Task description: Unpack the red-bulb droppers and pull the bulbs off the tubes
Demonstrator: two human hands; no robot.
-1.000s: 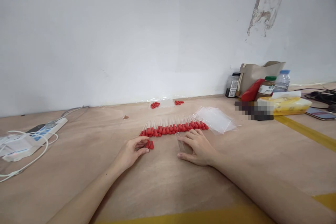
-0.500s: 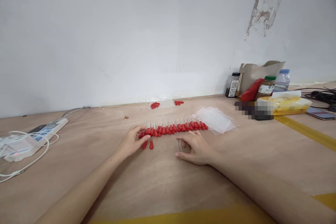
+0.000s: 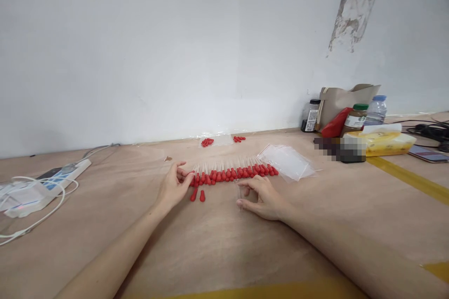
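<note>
The row of red-bulbed droppers (image 3: 228,175) is lying across the middle of the tabletop (image 3: 217,252), bulbs pointing toward the person and thin clear stems pointing toward the wall. The left hand (image 3: 172,186) is bending its thumb and fingers at the row's left end, touching the outermost bulb; whether it is grasping one, I cannot tell. The right hand (image 3: 264,197) is resting nearer the row's middle, thumb and forefinger parted, with a few clear tubes (image 3: 240,192) lying at the fingertips and nothing being pinched. Two loose red bulbs (image 3: 202,196) are lying just in front of the row, near the left hand. Good handling here probably means the left fingertips are pressing only lightly on the rubber, keeping neighbouring stems from rolling, while the right fingers are steadying the tubes without bearing down on thin, likely brittle walls.
</note>
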